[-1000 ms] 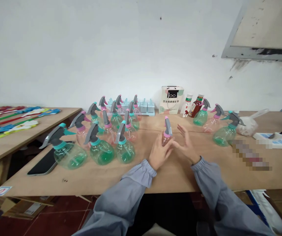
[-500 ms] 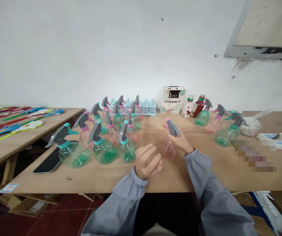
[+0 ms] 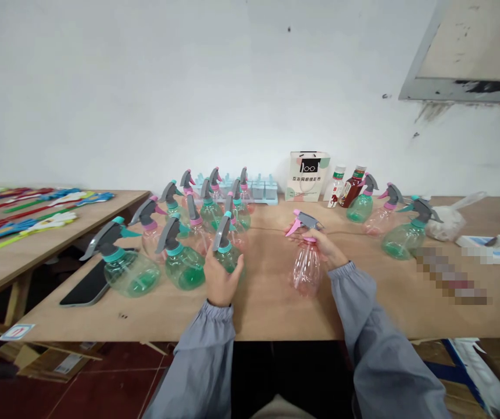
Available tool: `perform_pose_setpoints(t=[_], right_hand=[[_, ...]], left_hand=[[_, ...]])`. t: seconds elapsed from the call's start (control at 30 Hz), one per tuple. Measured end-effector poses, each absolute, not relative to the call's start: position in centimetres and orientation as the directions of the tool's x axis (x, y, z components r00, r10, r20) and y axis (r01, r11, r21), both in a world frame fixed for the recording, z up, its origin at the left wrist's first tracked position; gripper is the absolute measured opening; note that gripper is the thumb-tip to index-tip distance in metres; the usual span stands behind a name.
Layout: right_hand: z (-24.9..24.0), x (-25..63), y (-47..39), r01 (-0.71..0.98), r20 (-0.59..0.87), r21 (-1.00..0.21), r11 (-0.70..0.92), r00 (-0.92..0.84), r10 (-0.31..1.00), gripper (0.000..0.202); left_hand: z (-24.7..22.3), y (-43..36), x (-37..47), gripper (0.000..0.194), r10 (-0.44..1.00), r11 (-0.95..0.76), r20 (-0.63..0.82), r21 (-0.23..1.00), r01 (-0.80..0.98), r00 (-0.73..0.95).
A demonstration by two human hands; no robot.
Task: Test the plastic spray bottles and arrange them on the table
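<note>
My right hand (image 3: 323, 249) is closed round the neck of a clear pink spray bottle (image 3: 306, 270), which stands upright with its pink nozzle facing left. My left hand (image 3: 222, 276) is wrapped about the body of a green spray bottle (image 3: 222, 235) with a teal collar and grey trigger head, thumb on its right side. Just left of it stands another green spray bottle (image 3: 184, 267). More pink and green spray bottles stand in a group behind and to the left, among them a green one (image 3: 130, 273) at the group's left end.
A black phone (image 3: 86, 286) lies at the left. Along the wall are a light blue rack (image 3: 264, 191), a paper bag (image 3: 306, 180) and two small bottles (image 3: 349, 187). Three spray bottles, a plastic bag (image 3: 446, 222) and a power strip (image 3: 498, 249) are at the right.
My left hand has moved left from the middle and taken hold of the green bottle. In my right hand the pink bottle has come a little nearer and turned.
</note>
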State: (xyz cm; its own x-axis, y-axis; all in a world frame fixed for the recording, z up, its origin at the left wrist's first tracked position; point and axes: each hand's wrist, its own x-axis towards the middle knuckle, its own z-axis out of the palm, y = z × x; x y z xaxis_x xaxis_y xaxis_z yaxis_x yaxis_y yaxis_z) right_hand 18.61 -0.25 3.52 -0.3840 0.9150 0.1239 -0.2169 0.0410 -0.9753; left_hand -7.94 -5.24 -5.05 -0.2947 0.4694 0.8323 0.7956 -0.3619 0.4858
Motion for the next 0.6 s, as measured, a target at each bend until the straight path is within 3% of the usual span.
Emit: perform_pose_setpoints(t=[0.2,0.33,0.6], right_hand=[[3.6,17.4,-0.7,-0.248,0.164,-0.965,0.084,-0.323,0.932,0.019],[3.6,17.4,-0.5,-0.264,0.077,-0.964,0.015,-0.225,0.971,0.011],[3.3,17.2,-0.7,-0.211,0.08,-0.977,0.009,-0.331,0.94,0.029]], left_hand=[[-5.2,-5.3,-7.9,0.07,0.46,-0.351,0.833,0.488,0.799,-0.307],[-5.2,-5.3,-7.9,0.071,0.459,-0.354,0.835,0.486,0.799,-0.305],[-5.2,-5.3,-7.8,0.069,0.478,-0.358,0.825,0.496,0.791,-0.302]])
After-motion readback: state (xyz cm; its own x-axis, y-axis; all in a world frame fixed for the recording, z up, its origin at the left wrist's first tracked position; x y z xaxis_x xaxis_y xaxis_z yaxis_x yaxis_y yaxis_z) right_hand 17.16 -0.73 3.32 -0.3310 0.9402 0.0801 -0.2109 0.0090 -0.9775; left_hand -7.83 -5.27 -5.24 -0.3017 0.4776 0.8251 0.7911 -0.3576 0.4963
